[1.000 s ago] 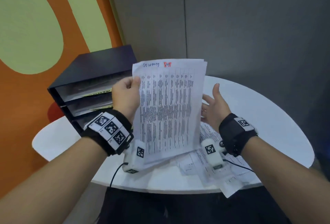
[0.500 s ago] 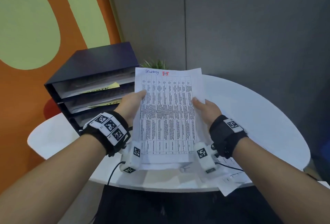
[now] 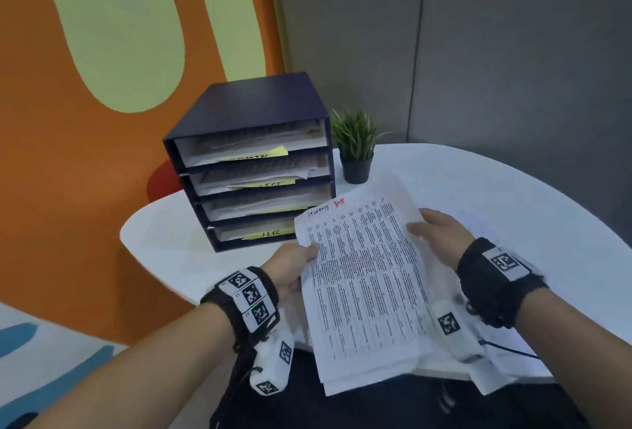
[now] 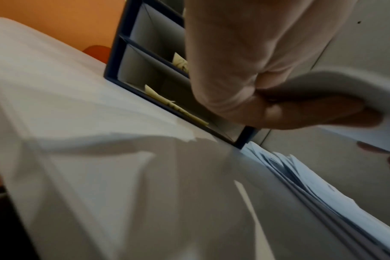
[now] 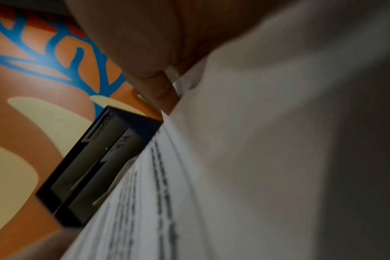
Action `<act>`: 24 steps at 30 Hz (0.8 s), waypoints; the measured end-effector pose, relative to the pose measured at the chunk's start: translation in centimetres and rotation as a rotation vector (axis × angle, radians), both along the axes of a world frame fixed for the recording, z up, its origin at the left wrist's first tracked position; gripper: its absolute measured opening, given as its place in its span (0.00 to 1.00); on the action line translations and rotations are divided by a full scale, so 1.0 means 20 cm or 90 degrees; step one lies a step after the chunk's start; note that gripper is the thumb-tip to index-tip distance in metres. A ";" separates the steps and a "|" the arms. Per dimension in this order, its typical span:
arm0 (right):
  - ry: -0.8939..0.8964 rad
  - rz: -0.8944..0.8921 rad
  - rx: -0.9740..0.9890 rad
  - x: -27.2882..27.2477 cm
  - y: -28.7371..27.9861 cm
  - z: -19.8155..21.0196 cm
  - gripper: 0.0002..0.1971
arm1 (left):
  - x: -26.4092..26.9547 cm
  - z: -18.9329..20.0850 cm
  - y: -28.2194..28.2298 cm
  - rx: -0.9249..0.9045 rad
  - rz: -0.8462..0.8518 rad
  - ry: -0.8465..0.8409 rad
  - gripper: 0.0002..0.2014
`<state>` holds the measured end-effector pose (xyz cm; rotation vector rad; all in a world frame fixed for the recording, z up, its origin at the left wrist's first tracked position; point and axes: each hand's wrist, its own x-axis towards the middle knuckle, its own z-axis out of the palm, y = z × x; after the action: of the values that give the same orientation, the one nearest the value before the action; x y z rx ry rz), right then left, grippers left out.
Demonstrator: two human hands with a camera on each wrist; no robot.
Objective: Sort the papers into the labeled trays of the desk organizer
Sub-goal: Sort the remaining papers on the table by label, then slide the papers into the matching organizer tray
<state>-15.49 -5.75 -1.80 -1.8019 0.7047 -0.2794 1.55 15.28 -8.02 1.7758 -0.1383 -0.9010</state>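
Note:
I hold a thin stack of printed papers [image 3: 366, 278] with a handwritten word and a red mark at its top, tilted toward the organizer. My left hand [image 3: 292, 266] grips its left edge, thumb on top; my right hand [image 3: 436, 235] grips its right edge. The dark blue desk organizer [image 3: 253, 162] stands at the table's back left, with several trays holding papers and yellow labels [image 3: 270, 233]. In the left wrist view my left hand [image 4: 278, 98] pinches the papers [image 4: 345, 84]. In the right wrist view the papers [image 5: 234, 176] fill the frame beside the organizer [image 5: 96, 167].
A small potted plant [image 3: 355, 145] stands right of the organizer on the white round table [image 3: 496, 196]. More loose papers [image 3: 506, 370] lie on the table under my right wrist. An orange and green wall is behind on the left, a grey wall on the right.
My right hand has taken hold of the stack's right edge. Both hands have lowered the papers and turned them toward the organizer, and my view has shifted left.

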 end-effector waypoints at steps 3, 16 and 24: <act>0.016 0.030 -0.005 0.02 0.09 -0.05 0.12 | 0.06 0.04 0.06 0.024 0.001 -0.020 0.33; -0.014 -0.005 0.204 0.26 0.41 -0.10 0.10 | 0.23 0.40 0.47 0.016 -0.042 0.052 0.17; 0.069 -0.009 0.149 0.48 0.48 -0.10 0.21 | 0.33 0.38 0.58 -0.035 -0.056 0.066 0.14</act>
<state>-5.87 3.77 -3.87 -1.5980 0.7919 -0.1038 8.22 26.88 -0.47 1.6795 -0.1735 -1.0401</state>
